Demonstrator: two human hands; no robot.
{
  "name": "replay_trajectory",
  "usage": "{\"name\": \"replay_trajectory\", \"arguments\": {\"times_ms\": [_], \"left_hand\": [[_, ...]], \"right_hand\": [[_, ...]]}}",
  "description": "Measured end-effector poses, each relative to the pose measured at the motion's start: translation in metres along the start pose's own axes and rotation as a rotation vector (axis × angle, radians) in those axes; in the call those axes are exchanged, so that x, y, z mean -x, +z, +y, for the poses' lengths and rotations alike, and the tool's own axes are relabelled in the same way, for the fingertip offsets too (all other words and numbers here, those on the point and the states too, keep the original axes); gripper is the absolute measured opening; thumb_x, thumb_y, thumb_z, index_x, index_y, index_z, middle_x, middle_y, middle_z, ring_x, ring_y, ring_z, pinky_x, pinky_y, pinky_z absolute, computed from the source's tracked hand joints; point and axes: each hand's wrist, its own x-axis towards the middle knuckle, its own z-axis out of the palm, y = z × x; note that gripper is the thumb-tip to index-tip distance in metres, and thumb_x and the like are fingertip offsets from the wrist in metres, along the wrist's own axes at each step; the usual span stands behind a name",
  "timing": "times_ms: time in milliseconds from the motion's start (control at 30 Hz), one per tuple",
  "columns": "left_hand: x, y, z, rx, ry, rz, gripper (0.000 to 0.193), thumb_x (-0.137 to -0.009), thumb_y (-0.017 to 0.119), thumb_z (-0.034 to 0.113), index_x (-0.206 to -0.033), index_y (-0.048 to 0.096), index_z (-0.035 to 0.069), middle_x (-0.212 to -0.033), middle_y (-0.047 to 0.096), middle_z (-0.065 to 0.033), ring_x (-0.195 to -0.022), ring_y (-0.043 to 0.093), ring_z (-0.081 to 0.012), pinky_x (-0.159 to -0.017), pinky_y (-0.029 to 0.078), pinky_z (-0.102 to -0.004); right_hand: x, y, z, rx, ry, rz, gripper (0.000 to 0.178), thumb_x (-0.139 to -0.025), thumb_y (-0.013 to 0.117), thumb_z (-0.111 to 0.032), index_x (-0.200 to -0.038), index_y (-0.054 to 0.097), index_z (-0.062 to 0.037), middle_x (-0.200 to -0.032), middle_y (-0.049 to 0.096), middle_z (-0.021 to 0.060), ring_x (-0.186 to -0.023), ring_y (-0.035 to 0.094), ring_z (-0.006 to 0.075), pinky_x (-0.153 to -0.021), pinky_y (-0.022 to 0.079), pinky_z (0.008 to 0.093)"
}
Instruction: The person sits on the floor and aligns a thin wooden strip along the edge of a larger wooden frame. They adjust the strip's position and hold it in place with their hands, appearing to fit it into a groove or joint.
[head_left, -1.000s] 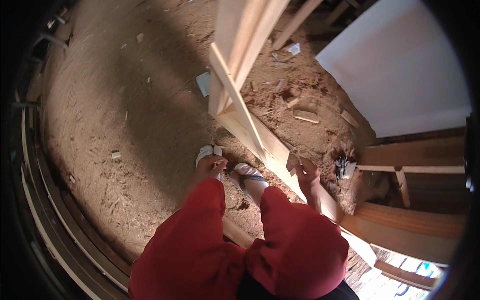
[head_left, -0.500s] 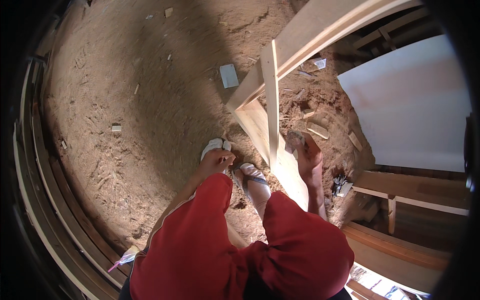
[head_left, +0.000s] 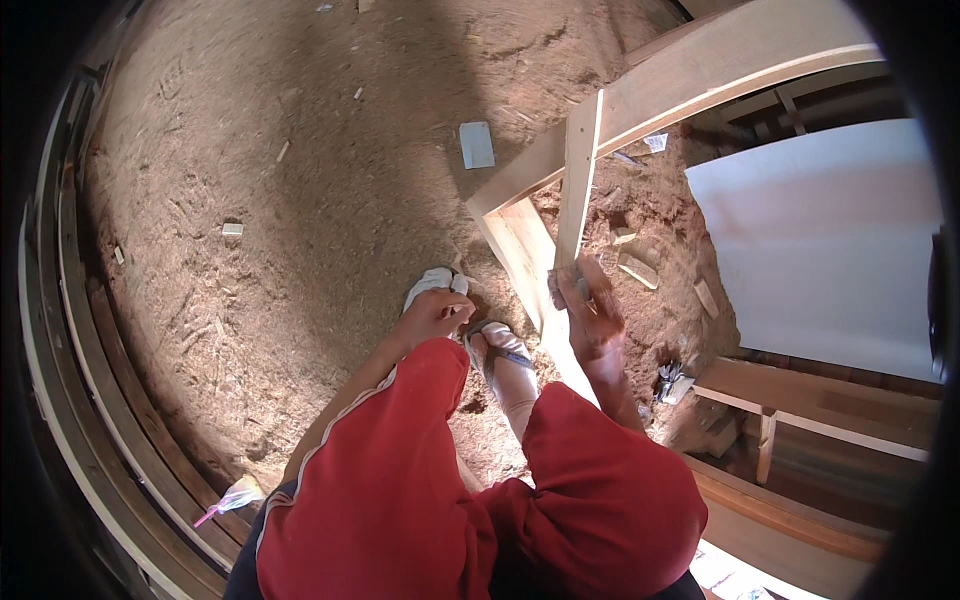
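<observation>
A pale wooden frame [head_left: 690, 95] stands at the right of my feet, two boards meeting at a corner. A thin wooden strip [head_left: 578, 180] runs slantwise across that corner. My right hand [head_left: 598, 315], somewhat blurred, is closed on a small grey-brown piece [head_left: 557, 288] whose kind I cannot make out; it is at the strip's lower end, beside the lower board [head_left: 520, 245]. Just past my left knee, my left hand [head_left: 435, 312] is curled closed, with nothing visible in it. A whitish shape [head_left: 432, 282] lies just beyond it, partly hidden.
Wood scraps [head_left: 638, 270] litter the dirt floor [head_left: 330, 220]. A large white panel [head_left: 820, 240] leans at right, above a wooden shelf-like piece [head_left: 810, 395]. Long boards [head_left: 110, 400] line the left side. A pale blue rectangle [head_left: 477, 145] lies beyond the frame corner.
My right hand has shifted slightly left and down with the grey-brown piece, to the strip's lower end. The strip's angle looks more slanted. My left hand stays by the knee.
</observation>
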Motion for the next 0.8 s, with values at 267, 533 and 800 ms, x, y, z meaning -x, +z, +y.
{"name": "replay_trajectory", "arguments": {"times_ms": [267, 533, 800], "left_hand": [[-0.001, 0.001, -0.014, 0.024, 0.018, -0.028, 0.022, -0.098, 0.07, 0.026, -0.102, 0.079, 0.006, -0.076, 0.073, -0.0103, -0.064, 0.063, -0.02, -0.061, 0.048, -0.0357], [-0.003, -0.003, -0.012, -0.007, 0.052, -0.04, 0.021, -0.099, 0.07, 0.026, -0.101, 0.079, 0.007, -0.077, 0.075, -0.0076, -0.064, 0.064, -0.0184, -0.06, 0.049, -0.0339], [-0.003, 0.008, -0.014, 0.045, 0.061, 0.025, 0.021, -0.098, 0.072, 0.027, -0.101, 0.08, 0.008, -0.07, 0.068, -0.0096, -0.06, 0.061, -0.0187, -0.057, 0.047, -0.0348]], "right_hand": [[0.042, 0.015, -0.005, -0.319, 0.242, -0.105, 0.013, -0.097, 0.069, 0.004, -0.11, 0.074, 0.0063, -0.096, 0.073, 0.0162, -0.086, 0.072, 0.0228, -0.074, 0.06, 0.0338], [0.078, 0.014, 0.01, -0.184, 0.405, -0.169, 0.011, -0.1, 0.067, 0.001, -0.108, 0.072, 0.0068, -0.097, 0.074, 0.0167, -0.084, 0.073, 0.0207, -0.071, 0.061, 0.0334], [0.08, -0.02, 0.051, -0.132, 0.593, -0.136, 0.012, -0.103, 0.066, -0.003, -0.107, 0.071, 0.0073, -0.099, 0.075, 0.0173, -0.082, 0.073, 0.0185, -0.068, 0.061, 0.033]]}}
